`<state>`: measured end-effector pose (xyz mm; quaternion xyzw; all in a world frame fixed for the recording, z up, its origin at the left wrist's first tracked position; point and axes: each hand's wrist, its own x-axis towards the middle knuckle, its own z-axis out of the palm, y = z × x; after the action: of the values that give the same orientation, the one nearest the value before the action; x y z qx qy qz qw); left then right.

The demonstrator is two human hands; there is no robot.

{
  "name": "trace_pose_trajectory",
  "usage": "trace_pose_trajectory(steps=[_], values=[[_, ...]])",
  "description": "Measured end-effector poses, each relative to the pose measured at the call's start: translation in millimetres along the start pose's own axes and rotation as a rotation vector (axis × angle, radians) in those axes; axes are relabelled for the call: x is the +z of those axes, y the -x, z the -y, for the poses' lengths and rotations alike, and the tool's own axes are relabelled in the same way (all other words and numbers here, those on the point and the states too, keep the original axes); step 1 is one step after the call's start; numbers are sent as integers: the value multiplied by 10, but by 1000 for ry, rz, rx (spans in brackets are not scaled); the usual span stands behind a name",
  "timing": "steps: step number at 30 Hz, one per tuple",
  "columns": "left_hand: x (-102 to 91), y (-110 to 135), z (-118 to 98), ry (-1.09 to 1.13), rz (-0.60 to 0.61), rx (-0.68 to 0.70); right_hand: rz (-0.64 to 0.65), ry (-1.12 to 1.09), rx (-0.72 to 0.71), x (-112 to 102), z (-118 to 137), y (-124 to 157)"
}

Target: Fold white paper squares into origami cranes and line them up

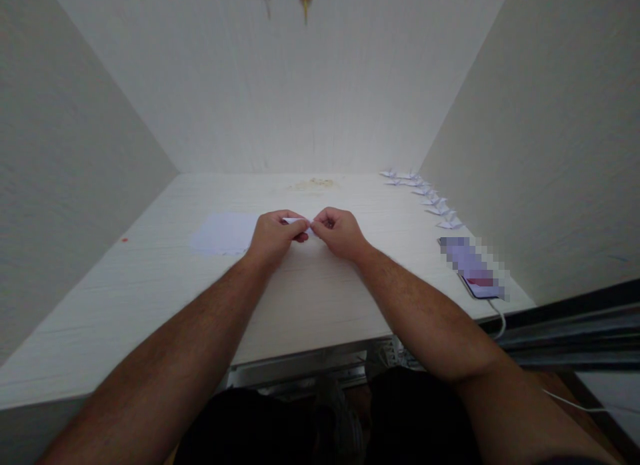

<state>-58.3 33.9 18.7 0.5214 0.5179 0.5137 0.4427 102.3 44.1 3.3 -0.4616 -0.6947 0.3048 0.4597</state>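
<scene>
And here's the left hand [280,233], bare, the right hand [343,233] bare too, uncovered forearms [410,298] to match; down below, it's plain black legwear [425,412], and a greyish shape [340,418], perhaps a shoe, showing dimly.

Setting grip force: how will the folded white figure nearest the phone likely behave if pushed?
The figure is probably very light: small, seemingly paper. Its thin, pointed flaps likely crease if pinched hard. Its low, spread shape suggests sliding, not rolling.

Pale walls [300,92] enclose a white desk [320,298] on 3 sides.
</scene>
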Motion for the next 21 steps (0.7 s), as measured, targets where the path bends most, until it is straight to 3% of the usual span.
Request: trace_pose_trajectory(steps=[8,14,17,19,21], values=[[-17,-28,-13,176,47,-92,32,-58,81,-62,-5,-28],[-15,-26,-23,264,91,-125,61,-66,64,-73,-16,-45],[-4,-29,-15,206,27,-87,-60,3,-40,-55,-23,-38],[5,-30,-2,111,-50,-15,-213,94,-144,-43,-9,-24],[15,-24,14,-7,-97,69,-263,140,-172,-28,14,-5]])
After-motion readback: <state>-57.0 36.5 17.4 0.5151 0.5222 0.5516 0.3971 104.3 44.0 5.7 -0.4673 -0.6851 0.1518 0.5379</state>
